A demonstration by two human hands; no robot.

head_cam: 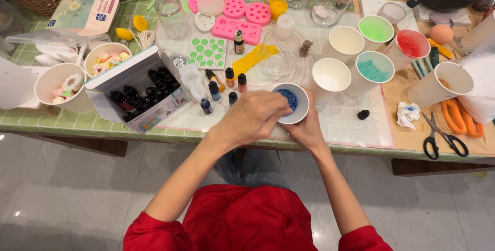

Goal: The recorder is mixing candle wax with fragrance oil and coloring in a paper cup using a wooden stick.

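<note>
A white paper cup [302,107] with blue granules inside stands near the table's front edge. My right hand [308,131] grips it from the near side. My left hand [251,117] reaches across from the left, its fingers bunched together over the cup's left rim. Whatever those fingers hold is hidden from view. Both sleeves are red.
Paper cups with green [376,28], red [412,45], teal [374,68] and white [331,74] contents stand behind. A small black cap [363,114] lies to the right, scissors [444,138] further right. Small dye bottles [228,78] and a box of bottles [147,90] sit left, pink moulds [238,26] behind.
</note>
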